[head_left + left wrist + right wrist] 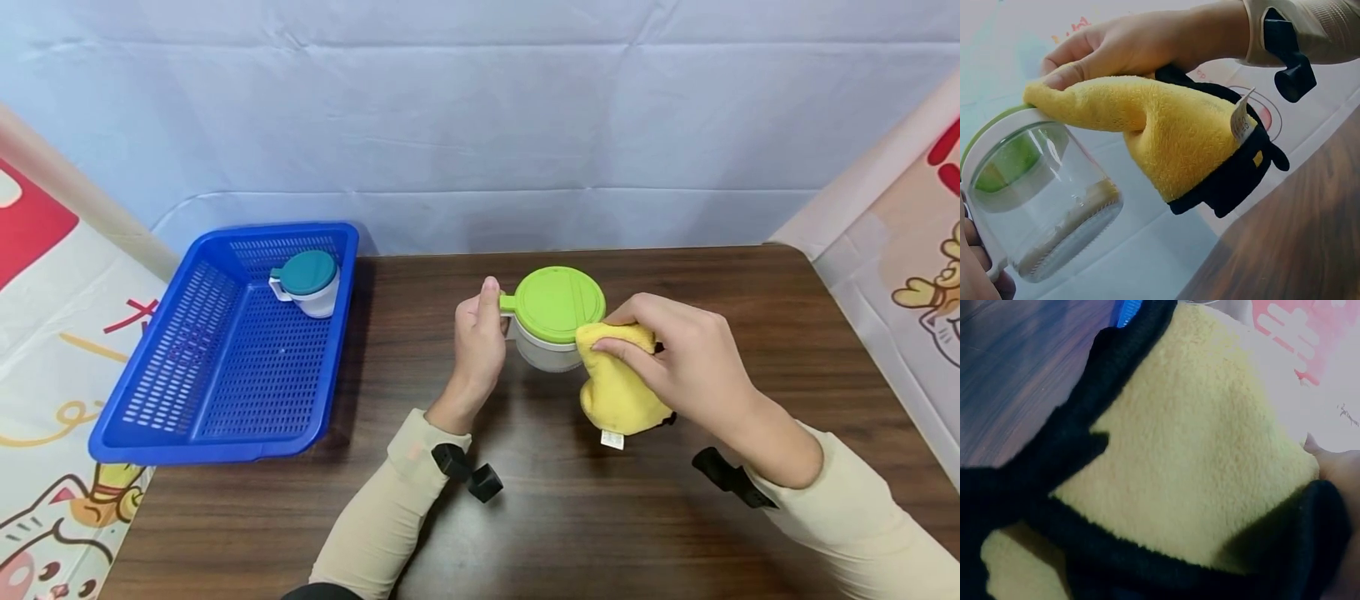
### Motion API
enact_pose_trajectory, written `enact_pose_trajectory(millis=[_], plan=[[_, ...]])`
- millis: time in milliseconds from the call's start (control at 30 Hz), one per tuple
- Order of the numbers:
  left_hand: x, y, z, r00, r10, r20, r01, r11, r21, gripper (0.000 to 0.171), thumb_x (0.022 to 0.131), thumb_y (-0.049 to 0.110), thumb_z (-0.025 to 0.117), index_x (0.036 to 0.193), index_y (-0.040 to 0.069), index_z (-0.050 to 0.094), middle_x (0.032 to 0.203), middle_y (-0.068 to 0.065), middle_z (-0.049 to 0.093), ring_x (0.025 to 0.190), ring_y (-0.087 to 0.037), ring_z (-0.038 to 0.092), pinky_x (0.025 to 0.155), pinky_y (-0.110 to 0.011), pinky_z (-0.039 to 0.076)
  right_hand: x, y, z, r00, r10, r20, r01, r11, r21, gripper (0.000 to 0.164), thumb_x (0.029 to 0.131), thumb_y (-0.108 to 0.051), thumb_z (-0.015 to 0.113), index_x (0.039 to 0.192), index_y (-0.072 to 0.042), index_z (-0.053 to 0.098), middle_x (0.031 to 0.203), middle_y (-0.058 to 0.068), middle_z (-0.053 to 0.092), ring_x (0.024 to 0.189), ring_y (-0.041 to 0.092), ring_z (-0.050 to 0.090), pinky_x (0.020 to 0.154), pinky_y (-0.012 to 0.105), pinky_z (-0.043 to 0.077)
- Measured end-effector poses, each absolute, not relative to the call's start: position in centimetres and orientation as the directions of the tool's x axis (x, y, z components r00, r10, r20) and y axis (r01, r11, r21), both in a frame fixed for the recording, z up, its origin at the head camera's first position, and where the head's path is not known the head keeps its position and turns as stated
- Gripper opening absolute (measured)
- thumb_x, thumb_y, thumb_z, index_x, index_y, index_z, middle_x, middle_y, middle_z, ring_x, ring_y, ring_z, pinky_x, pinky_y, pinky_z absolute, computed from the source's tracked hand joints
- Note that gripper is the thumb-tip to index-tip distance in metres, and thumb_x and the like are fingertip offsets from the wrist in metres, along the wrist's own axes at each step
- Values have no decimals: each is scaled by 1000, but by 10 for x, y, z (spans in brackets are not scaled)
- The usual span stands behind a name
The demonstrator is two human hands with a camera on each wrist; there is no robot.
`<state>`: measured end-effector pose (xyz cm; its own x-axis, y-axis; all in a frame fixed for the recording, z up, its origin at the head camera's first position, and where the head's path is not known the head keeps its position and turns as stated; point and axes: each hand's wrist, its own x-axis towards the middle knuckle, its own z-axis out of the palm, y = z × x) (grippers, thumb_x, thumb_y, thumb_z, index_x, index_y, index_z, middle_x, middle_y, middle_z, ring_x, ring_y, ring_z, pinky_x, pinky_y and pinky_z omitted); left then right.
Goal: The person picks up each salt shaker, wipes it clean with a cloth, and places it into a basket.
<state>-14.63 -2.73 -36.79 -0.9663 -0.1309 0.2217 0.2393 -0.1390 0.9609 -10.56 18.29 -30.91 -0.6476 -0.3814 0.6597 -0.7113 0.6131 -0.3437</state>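
Observation:
A clear jar with a green lid and a side handle is held up over the table. My left hand grips it by the handle, thumb upright beside the lid's tab. In my right hand a yellow cloth with black trim and a white tag is pinched between thumb and fingers. The pinched corner of the cloth meets the lid's right edge, and the rest hangs down. In the left wrist view something pale lies along the jar's bottom. The cloth fills most of the right wrist view.
To the left a blue plastic basket stands on the dark wood table. Inside its far right corner sits a similar jar with a teal lid. A pale cloth backdrop rises behind the table's far edge.

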Motion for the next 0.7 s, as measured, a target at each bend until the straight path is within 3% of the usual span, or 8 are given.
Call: enact_pose_trajectory(millis=[200,367,500,700], plan=[[-147,-28,-368,-967,-126,224,240,-131,962,52,110,21,40,59,12,41,52,5,28,48,-11,25,49,-24,19,-109,189,-310,-662,-373,650,-712,584,-390,44,95,-55,61,91,-12,72,83,-7,68,73,4,57,69,17,44],[-148,-30,-368,-965,-129,230,246,-121,962,53,110,22,41,58,11,41,52,5,28,48,-11,25,49,-24,19,-112,192,-311,-684,-339,646,-686,602,-409,18,85,-22,83,94,-9,73,87,-3,70,78,8,60,75,14,44],[-148,-31,-368,-963,-126,237,252,-121,960,54,109,21,42,57,8,39,51,5,27,48,-12,24,49,-25,18,-115,194,-311,-706,-277,651,-639,646,-419,28,71,1,89,93,-8,73,86,-1,70,78,6,58,73,15,42],[-147,-31,-368,-963,-108,245,257,-117,959,53,109,20,42,57,8,39,52,4,28,48,-12,26,49,-25,19,-122,197,-314,-706,-231,670,-617,665,-421,27,71,2,88,91,-7,73,83,0,70,76,2,54,69,18,40]])
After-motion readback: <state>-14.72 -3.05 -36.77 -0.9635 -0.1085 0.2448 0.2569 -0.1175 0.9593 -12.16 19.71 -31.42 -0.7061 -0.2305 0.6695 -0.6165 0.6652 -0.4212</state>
